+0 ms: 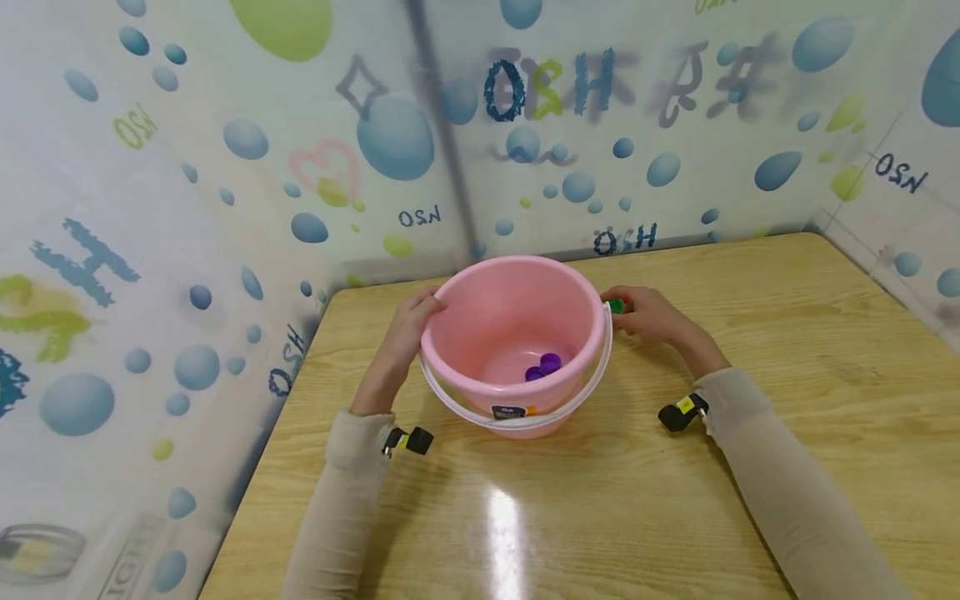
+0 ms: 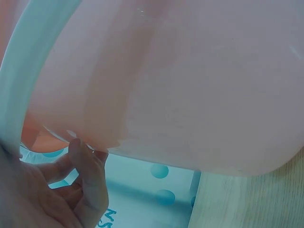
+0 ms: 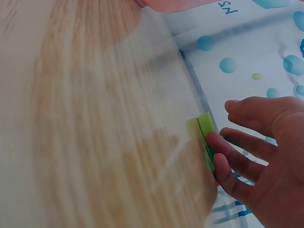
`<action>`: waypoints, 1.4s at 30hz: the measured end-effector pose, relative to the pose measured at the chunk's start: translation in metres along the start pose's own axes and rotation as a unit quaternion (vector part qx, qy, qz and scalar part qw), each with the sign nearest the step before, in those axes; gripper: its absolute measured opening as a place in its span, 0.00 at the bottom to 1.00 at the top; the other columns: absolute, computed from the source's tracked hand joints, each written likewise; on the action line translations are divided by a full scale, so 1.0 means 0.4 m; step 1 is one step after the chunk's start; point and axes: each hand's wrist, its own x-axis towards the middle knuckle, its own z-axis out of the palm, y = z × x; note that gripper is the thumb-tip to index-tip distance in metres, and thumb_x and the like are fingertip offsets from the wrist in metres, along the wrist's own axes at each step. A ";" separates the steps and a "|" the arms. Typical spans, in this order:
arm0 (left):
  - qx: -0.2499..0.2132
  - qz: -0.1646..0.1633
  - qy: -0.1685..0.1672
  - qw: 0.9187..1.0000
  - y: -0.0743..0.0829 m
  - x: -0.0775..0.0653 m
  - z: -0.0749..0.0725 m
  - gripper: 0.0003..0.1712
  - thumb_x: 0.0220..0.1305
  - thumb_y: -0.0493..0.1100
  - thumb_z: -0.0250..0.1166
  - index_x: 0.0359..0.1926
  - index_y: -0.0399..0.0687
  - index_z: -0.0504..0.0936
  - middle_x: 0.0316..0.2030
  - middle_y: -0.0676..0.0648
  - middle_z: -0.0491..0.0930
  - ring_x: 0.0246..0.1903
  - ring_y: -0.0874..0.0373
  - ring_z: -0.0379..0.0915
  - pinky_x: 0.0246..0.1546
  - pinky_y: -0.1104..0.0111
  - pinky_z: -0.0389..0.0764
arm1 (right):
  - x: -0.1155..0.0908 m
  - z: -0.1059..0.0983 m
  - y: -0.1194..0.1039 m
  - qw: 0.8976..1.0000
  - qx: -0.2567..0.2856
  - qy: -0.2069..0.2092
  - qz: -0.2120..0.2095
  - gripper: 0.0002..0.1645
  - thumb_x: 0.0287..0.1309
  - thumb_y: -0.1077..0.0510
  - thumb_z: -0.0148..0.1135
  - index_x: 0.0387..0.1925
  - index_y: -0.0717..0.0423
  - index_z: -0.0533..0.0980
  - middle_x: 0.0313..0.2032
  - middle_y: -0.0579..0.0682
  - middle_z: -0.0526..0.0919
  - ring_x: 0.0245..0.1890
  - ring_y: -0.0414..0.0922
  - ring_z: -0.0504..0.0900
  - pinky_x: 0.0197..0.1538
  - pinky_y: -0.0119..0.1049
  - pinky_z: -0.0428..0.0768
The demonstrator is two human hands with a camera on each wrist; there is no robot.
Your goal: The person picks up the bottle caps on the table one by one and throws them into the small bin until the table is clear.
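Observation:
A pink bucket [image 1: 480,333] stands on the table, its white handle [image 1: 517,423] hanging down over the near side. My left hand [image 1: 412,325] grips the bucket's left rim; in the left wrist view that hand [image 2: 71,190] has bent fingers at the pink edge. Two small purple round pieces, like caps [image 1: 550,362], lie on the bucket floor. Just right of the bucket, my right hand [image 1: 648,315] touches a small green piece [image 1: 617,306] with a bit of red beside it. The right wrist view shows the fingertips against this green piece [image 3: 205,126], the thumb apart from it.
The wooden table [image 1: 750,500] reaches to patterned wall sheeting [image 1: 525,200] at the back and both sides. Small black cameras sit on the left wrist [image 1: 411,440] and right wrist [image 1: 678,414]. Light glares off the table's front.

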 end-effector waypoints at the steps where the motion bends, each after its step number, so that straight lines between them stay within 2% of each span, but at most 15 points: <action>1: 0.001 0.000 0.000 1.000 0.009 -0.006 0.001 0.21 0.67 0.45 0.50 0.58 0.45 0.76 0.42 0.31 0.81 0.26 0.55 0.82 0.29 0.67 0.82 | 0.001 0.001 0.000 1.000 0.000 0.001 -0.001 0.30 0.60 0.43 0.62 0.61 0.49 0.72 0.54 0.55 0.78 0.44 0.52 0.78 0.41 0.40 0.81; 6: 0.008 0.007 0.002 1.000 0.049 -0.034 0.009 0.22 0.67 0.43 0.50 0.58 0.41 0.76 0.42 0.30 0.81 0.27 0.55 0.82 0.31 0.68 0.82 | 0.005 0.007 0.002 1.000 0.005 -0.003 -0.019 0.27 0.60 0.49 0.62 0.60 0.51 0.72 0.48 0.56 0.81 0.38 0.50 0.79 0.39 0.38 0.80; 10: 0.007 0.009 0.002 1.000 0.058 -0.042 0.011 0.22 0.66 0.42 0.50 0.58 0.40 0.76 0.41 0.30 0.81 0.26 0.55 0.82 0.30 0.69 0.82 | 0.007 0.010 0.000 1.000 -0.005 -0.007 -0.024 0.27 0.60 0.51 0.62 0.60 0.53 0.73 0.48 0.56 0.81 0.37 0.49 0.79 0.39 0.38 0.80; 16: 0.009 0.007 0.002 1.000 0.034 -0.026 0.005 0.21 0.67 0.43 0.49 0.57 0.42 0.76 0.42 0.27 0.79 0.25 0.53 0.82 0.28 0.68 0.81 | 0.008 0.014 -0.007 0.999 -0.021 -0.009 -0.038 0.25 0.59 0.53 0.63 0.58 0.54 0.74 0.47 0.55 0.81 0.40 0.50 0.78 0.44 0.44 0.80; 22: 0.002 0.009 0.005 1.000 -0.008 0.002 -0.001 0.21 0.67 0.46 0.50 0.57 0.46 0.77 0.40 0.32 0.81 0.24 0.55 0.81 0.27 0.69 0.81 | 0.007 0.015 -0.007 0.999 -0.021 -0.006 -0.035 0.23 0.59 0.54 0.63 0.56 0.52 0.75 0.45 0.54 0.82 0.40 0.50 0.78 0.45 0.43 0.80; 30: 0.001 0.014 0.009 1.000 -0.014 0.006 0.002 0.21 0.66 0.47 0.51 0.56 0.47 0.78 0.38 0.35 0.82 0.24 0.57 0.81 0.27 0.70 0.81 | 0.010 0.015 -0.004 0.999 -0.039 0.000 -0.033 0.21 0.58 0.54 0.64 0.53 0.53 0.77 0.43 0.54 0.82 0.39 0.50 0.77 0.47 0.45 0.80; 35: -0.001 0.010 0.004 1.000 0.002 0.000 0.002 0.21 0.67 0.45 0.50 0.57 0.44 0.77 0.40 0.31 0.81 0.24 0.57 0.81 0.27 0.70 0.81 | 0.012 0.014 -0.011 0.998 -0.046 0.006 -0.030 0.19 0.58 0.56 0.65 0.51 0.54 0.78 0.42 0.55 0.82 0.41 0.52 0.76 0.50 0.49 0.79; 42: 0.015 0.007 0.004 1.000 0.056 -0.040 0.014 0.22 0.67 0.43 0.49 0.57 0.40 0.76 0.42 0.29 0.80 0.27 0.55 0.82 0.30 0.70 0.81 | 0.010 0.017 -0.012 0.998 -0.055 -0.003 -0.029 0.20 0.57 0.58 0.65 0.52 0.54 0.78 0.42 0.55 0.83 0.41 0.52 0.77 0.50 0.49 0.79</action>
